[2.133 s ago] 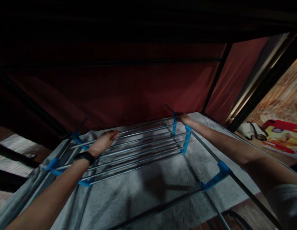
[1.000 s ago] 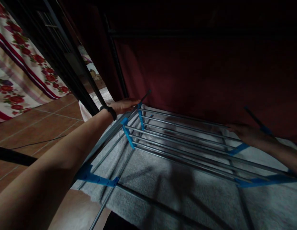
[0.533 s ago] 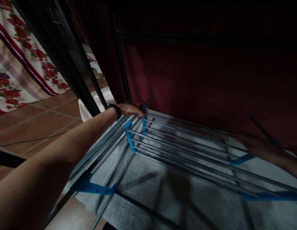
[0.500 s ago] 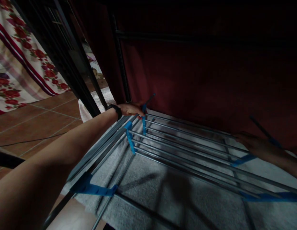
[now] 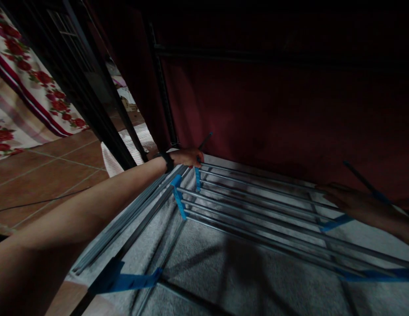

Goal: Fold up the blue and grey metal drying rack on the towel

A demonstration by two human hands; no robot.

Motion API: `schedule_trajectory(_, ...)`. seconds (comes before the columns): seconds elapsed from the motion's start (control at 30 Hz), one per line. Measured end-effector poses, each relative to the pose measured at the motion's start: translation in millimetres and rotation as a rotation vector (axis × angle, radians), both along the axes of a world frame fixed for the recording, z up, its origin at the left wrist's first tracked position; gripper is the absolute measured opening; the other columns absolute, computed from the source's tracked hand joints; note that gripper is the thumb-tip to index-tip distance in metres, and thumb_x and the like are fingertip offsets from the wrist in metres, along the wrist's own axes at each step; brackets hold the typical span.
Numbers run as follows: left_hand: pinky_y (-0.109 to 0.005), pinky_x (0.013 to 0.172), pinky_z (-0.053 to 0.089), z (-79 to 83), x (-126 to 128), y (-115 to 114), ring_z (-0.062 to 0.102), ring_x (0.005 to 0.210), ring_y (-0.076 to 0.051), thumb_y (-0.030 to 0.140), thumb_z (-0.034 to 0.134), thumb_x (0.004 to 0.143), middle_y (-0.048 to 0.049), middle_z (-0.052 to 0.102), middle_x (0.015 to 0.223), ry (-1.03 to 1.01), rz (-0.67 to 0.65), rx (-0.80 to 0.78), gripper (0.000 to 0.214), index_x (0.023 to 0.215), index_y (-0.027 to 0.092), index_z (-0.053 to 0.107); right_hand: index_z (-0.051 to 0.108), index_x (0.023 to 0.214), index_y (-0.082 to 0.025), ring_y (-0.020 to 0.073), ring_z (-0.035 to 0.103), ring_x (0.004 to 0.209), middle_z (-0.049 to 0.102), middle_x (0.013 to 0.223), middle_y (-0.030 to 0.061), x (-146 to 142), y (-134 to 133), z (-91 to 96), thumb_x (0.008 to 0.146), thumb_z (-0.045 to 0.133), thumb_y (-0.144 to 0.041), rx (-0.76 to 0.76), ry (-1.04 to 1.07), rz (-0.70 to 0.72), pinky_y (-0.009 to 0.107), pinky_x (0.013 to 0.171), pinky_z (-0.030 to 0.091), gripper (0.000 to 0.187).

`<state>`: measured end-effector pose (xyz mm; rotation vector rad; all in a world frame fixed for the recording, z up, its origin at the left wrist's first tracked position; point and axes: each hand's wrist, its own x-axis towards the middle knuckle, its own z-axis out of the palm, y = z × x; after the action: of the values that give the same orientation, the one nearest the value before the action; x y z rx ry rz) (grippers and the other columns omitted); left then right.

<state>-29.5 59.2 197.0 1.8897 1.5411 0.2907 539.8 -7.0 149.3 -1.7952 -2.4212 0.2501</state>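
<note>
A shoe rack (image 5: 257, 215) of grey metal tubes with blue plastic joints stands on a grey towel-like cloth. At its far left corner, my left hand (image 5: 189, 158) is closed over the top of a blue joint (image 5: 197, 177), which it partly hides. My right hand (image 5: 352, 199) lies in shadow at the far right end of the back tube, its fingers over the rack there. A nearer blue joint (image 5: 178, 197) holds the front tubes. Lower down, another blue joint (image 5: 132, 281) sits on the left front upright.
Loose grey tubes (image 5: 115, 232) lie in a bundle left of the rack. Behind it hangs a dark red cloth (image 5: 257, 114) with a black metal frame (image 5: 163, 87). Brown floor tiles (image 5: 52, 175), a cable (image 5: 36, 204) and a flowered curtain (image 5: 42, 83) are on the left.
My left hand has closed down onto the far left blue joint; its fingers were more stretched out before. My right hand stays nearly in place. The view has shifted slightly.
</note>
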Motion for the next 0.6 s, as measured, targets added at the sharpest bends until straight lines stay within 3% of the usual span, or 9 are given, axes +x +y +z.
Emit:
schedule_trajectory(0.13,-0.025,0.058,0.036,1.0,-0.8,-6.1,0.053,0.062,-0.015,0.032,0.072,0.066,-0.0001,0.063,0.069,-0.014,-0.01,0.039,0.024,0.085,0.017,0.074,0.059,0.146,-0.031,0.0288,0.058,0.135,0.055,0.149,0.0193,-79.0,2.7,14.4,0.099,0.04,-0.053,0.039,0.026,0.146,0.042,0.111,0.046,0.055)
schedule_trajectory(0.23,-0.026,0.058,0.035,1.2,-1.7,-5.3,0.052,0.06,-0.015,0.031,0.071,0.066,-0.0002,0.062,0.066,0.043,-0.011,0.06,0.024,0.084,0.017,0.074,0.052,0.151,-0.026,0.03,0.059,0.133,0.058,0.148,0.0133,-170.2,10.4,23.1,0.103,0.038,-0.046,0.106,0.011,0.318,0.05,0.112,0.047,0.054)
schedule_trajectory(0.4,-0.026,0.06,0.037,-5.1,-6.5,3.0,0.055,0.064,-0.016,0.034,0.073,0.065,0.0007,0.064,0.068,0.009,-0.056,0.099,0.027,0.088,0.018,0.073,0.057,0.143,-0.018,0.0246,0.06,0.129,0.062,0.143,0.0125,-312.5,41.0,22.0,0.101,0.047,-0.024,0.18,0.063,0.539,0.039,0.112,0.046,0.043)
schedule_trajectory(0.5,-0.025,0.066,0.042,-10.8,-9.5,5.2,0.059,0.074,-0.017,0.028,0.076,0.06,0.0018,0.066,0.077,-0.085,-0.053,0.186,0.039,0.098,0.019,0.071,0.057,0.14,-0.018,0.0232,0.061,0.127,0.062,0.142,0.0112,-366.7,58.5,18.9,0.099,0.05,-0.019,0.161,0.059,0.559,0.034,0.107,0.048,0.041)
schedule_trajectory(0.6,-0.025,0.07,0.047,-15.6,-11.4,-1.0,0.062,0.081,-0.017,0.022,0.078,0.056,0.0023,0.068,0.087,-0.291,-0.016,0.162,0.064,0.119,0.021,0.066,0.061,0.13,-0.017,0.0234,0.064,0.119,0.062,0.136,0.0122,-393.5,67.7,15.5,0.1,0.047,-0.019,0.136,0.014,0.549,0.032,0.097,0.052,0.032)
